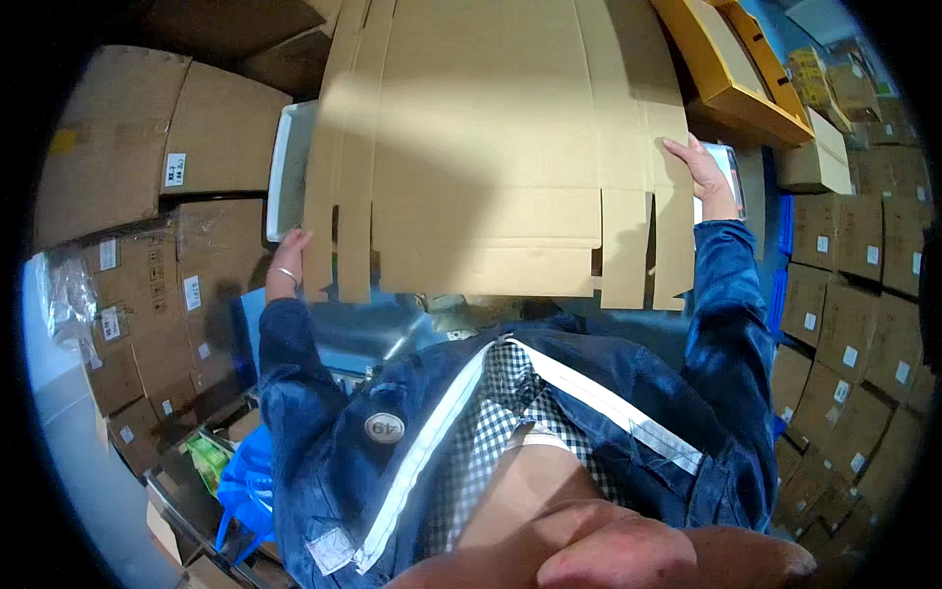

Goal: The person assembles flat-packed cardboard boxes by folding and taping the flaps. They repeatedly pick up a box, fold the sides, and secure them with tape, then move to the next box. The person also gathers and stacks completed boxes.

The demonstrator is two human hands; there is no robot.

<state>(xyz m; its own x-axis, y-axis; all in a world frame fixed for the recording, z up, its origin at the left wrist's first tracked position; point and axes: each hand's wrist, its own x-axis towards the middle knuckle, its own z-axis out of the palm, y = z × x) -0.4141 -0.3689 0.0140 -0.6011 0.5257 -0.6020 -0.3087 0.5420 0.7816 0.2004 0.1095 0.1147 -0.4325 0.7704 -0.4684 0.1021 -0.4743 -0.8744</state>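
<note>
A large flat die-cut cardboard sheet [481,118], brown with creases and slotted flaps along its near edge, spans the space in front of my chest. Its left edge, near the lower corner, is gripped by my left hand [287,261], with the thumb on top and the other fingers mostly hidden. Higher up on the opposite edge, my right hand [708,175] holds the sheet too, its thumb lying over the top face and its fingers underneath out of sight. Both arms are spread wide.
Stacked cartons [221,128] rise on the left, and more labelled cartons [852,319] on the right. A white tray [279,187] shows beside the sheet. An orange-yellow box [731,93] sits at the far right. A blue bag [247,481] hangs at lower left.
</note>
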